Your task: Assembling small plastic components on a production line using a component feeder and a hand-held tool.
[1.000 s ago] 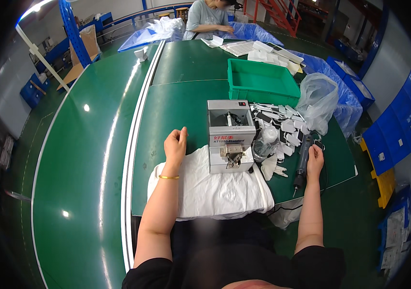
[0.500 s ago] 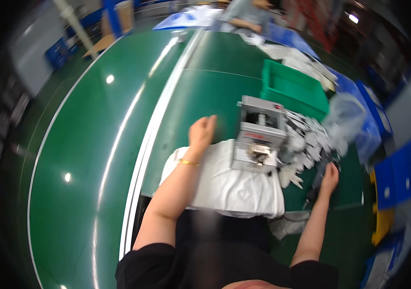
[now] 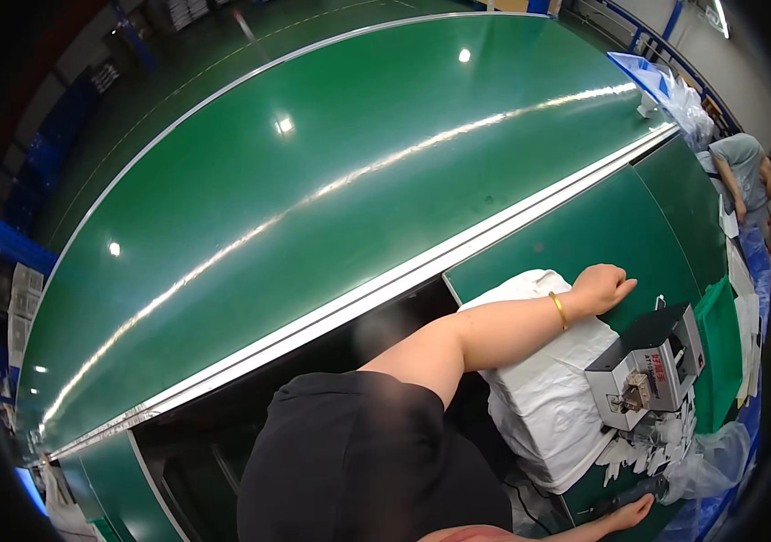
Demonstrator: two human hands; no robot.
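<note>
My left hand (image 3: 602, 289) rests with curled fingers on the green tabletop, beyond a white cloth (image 3: 539, 411); a gold bangle (image 3: 558, 310) circles that wrist. Its palm side is hidden, so I cannot see whether anything is inside. At the lower right, my right hand (image 3: 631, 513) is closed beside a dark handheld tool (image 3: 625, 495); what its fingers hold, if anything, does not show. Between the hands stands a small grey bench machine (image 3: 645, 375) with metal parts at its front. Small white and grey pieces (image 3: 656, 447) are heaped beside it.
A green bin (image 3: 719, 361) and a clear plastic bag (image 3: 715, 461) lie past the machine. The long green table (image 3: 358, 244) with a white rail (image 3: 404, 271) stretches away on the left. Another person (image 3: 747, 176) leans in at the far right.
My view has swung left, so the machine, cloth and both hands now appear further right and lower. My left hand stays near the cloth, and my right hand stays beside the dark tool.
</note>
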